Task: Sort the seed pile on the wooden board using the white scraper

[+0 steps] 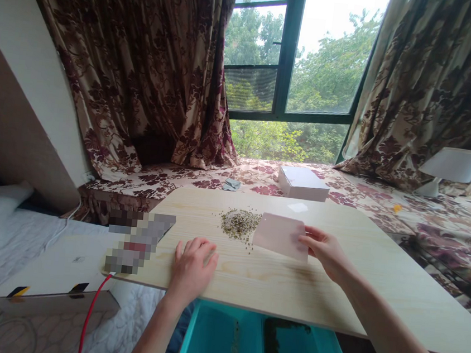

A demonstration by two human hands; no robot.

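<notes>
A thin translucent white scraper sheet (277, 234) is pinched at its right edge between the thumb and fingers of my right hand (320, 247). Its left edge touches or nearly touches a pile of small grains (239, 223), greenish-brown mixed with white, with several strays around it. My left hand (195, 265) rests on the pale wooden tabletop (323, 298), fingers spread and slightly bent, holding nothing visible. Below the table's near edge is a teal bin (259, 342) with two compartments. A pale strip of grains shows in the left one and a dark mass in the right one.
A blurred-out flat object (139, 245) lies at the table's left, with a red cable (93, 307) hanging down. Behind the table are a white box (304, 182), a grey cloth (231, 184) and a lamp (451, 165). A white carton (58, 264) sits on the bed.
</notes>
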